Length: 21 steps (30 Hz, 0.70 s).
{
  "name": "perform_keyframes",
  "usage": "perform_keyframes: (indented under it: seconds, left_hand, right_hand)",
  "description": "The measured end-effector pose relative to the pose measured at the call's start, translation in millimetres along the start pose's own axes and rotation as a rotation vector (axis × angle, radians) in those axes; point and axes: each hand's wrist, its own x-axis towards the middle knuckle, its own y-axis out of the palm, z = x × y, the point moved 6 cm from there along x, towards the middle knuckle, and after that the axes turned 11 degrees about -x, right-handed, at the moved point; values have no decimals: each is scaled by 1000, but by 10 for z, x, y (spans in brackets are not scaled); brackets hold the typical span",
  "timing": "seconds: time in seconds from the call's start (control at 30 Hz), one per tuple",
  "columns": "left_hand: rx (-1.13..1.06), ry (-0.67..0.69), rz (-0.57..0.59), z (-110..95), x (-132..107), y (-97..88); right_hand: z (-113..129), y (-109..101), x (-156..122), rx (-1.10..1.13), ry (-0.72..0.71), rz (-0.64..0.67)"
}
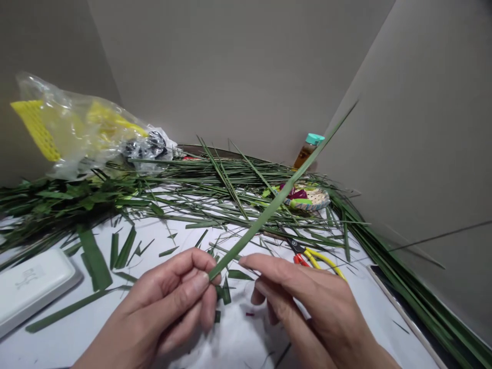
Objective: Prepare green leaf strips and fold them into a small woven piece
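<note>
Left grip point(161, 307): clenched, thumb and forefinger pinching the lower end of the strip point(277, 202).
Strip: long, narrow and green. It rises from that pinch up and to the right, with its tip in the air.
Right grip point(307, 302): released, fingers stretched out, holding nothing. The forefinger tip is just right of the strip, near the left grip's pinch; whether it touches, I cannot tell.
Tray point(34, 284): white, flat on the counter point(69, 338), left of the left grip.
Bag point(84, 133): clear plastic with yellow things inside, far beyond the left grip and to its left.
Offcuts point(94, 256): short green pieces scattered just beyond the left grip.
Leaves point(192, 174): a long pile lying across the counter beyond both grips and down the edge right of the right grip.
Scissors point(311, 253): yellow and red handles, just beyond the right grip.
Basket point(313, 197): small and woven, beyond the scissors, partly behind the strip.
Bottle point(309, 148): teal cap, farthest beyond the right grip.
</note>
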Motion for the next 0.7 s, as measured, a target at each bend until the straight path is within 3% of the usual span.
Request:
perform_keyframes:
  seconds: [0.13, 0.47, 0.57, 0.7]
  left_hand:
    - [40, -68, 183, 5, -17, 187]
    - [94, -176, 336, 75, -102, 238]
    - [28, -184, 349, 50, -105, 273]
    - [19, -128, 283, -7, -74, 268]
  right_hand:
    - [-50, 15, -24, 29, 17, 33]
    - [-38, 44, 13, -44, 58, 62]
    - [-47, 18, 14, -49, 65, 29]
    - [-82, 10, 1, -59, 59, -12]
